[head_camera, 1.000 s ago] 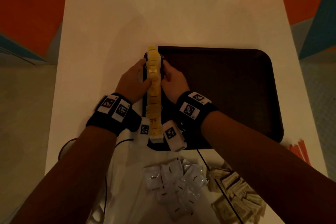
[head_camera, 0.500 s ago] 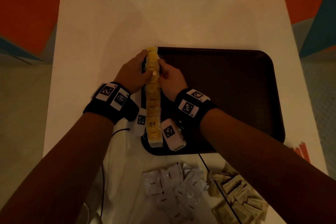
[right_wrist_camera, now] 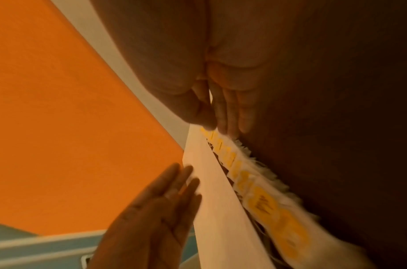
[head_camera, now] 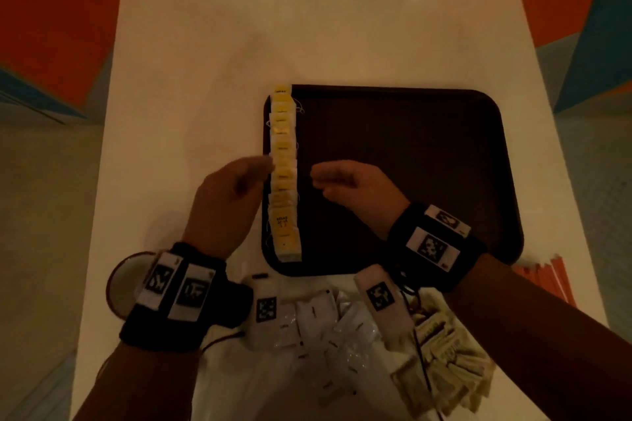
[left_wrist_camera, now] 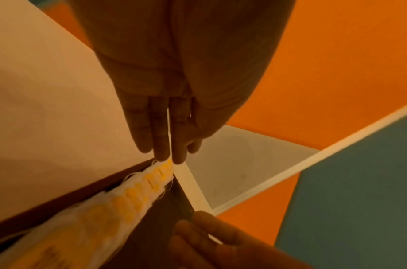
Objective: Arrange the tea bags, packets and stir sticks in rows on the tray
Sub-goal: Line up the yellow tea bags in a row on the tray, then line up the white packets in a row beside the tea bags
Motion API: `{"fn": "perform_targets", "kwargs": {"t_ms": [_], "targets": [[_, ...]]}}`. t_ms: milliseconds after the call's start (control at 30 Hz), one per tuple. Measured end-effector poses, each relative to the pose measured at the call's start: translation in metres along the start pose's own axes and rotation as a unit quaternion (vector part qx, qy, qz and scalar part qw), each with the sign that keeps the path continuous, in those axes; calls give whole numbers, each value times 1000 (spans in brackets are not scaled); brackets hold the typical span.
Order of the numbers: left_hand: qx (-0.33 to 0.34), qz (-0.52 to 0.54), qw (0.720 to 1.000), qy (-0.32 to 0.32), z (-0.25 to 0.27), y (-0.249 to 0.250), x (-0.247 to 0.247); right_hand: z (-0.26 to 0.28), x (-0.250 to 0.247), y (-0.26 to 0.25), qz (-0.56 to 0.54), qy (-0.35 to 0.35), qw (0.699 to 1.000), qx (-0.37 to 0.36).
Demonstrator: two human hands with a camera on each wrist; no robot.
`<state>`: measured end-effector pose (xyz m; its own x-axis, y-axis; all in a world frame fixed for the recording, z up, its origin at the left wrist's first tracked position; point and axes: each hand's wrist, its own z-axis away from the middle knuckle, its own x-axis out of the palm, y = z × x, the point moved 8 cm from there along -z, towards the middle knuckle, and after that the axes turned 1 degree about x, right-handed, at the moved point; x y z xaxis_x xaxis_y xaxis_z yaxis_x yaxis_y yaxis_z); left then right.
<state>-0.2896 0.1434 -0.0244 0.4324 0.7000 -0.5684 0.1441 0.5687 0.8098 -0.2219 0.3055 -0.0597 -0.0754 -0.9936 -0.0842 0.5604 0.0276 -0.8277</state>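
A row of yellow tea bags lies overlapped along the left edge of the dark brown tray. My left hand hovers just left of the row over the table, fingers straight and holding nothing. My right hand is over the tray, a short gap right of the row, fingers loosely curled and empty. The left wrist view shows straight left fingers above the row's far end. The right wrist view shows the row below the right hand's fingers.
On the white table, near me, lie a pile of white packets and a pile of brown packets. Orange stir sticks lie right of the tray's near corner. A round white dish sits under my left wrist.
Both hands were pressing the tea bag row from either side near its far end. They have let go and drawn back toward me and apart, leaving the row lying on the tray.
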Motion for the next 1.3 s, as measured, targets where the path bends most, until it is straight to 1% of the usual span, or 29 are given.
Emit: {"fn": "perform_targets", "kwargs": {"t_ms": [67,100,200,267,367,500,600,633,700,800,867,933,1000,1033,1100,1167,1233,1300], "targets": [[-9,-12,1000,-22,30,-1,9,27,-6,9,18,-11,1000,6],[-17,-20,999,-31,46,-2,12,42,-9,13,45,-18,999,6],[-26,-31,996,-79,91,-8,27,77,-13,40,168,-52,984,26],[-29,-47,992,-117,119,-15,39,98,-9,63,265,-72,961,35],[-43,-127,980,-147,149,-30,58,120,1,90,354,-77,931,36],[-98,-196,961,-167,164,-54,79,132,29,104,460,-109,881,-21],[-112,-237,950,-166,166,-64,85,128,42,113,530,-92,843,-26],[-116,-240,951,-156,164,-67,85,125,46,115,540,-79,838,-28],[-117,-229,956,-139,160,-72,83,120,48,115,532,-59,844,-23],[-114,-191,965,-137,155,-76,82,114,49,117,510,-69,857,-1],[-134,-149,971,-130,154,-77,77,111,49,117,462,-74,884,7],[-144,-110,978,-102,152,-77,67,110,50,113,402,-75,913,-6],[-139,-87,984,-72,150,-73,56,110,46,109,367,-64,928,-8],[-137,-63,987,-60,150,-72,51,111,40,107,356,-54,933,1],[-154,31,986,-45,151,-69,44,112,25,103,333,-25,943,7],[-166,118,979,-31,153,-63,37,118,10,91,310,3,951,-18],[-149,145,978,-14,153,-53,31,128,-6,80,250,26,967,-26],[-123,158,980,-10,151,-37,27,140,-15,72,120,32,992,-11]]}}
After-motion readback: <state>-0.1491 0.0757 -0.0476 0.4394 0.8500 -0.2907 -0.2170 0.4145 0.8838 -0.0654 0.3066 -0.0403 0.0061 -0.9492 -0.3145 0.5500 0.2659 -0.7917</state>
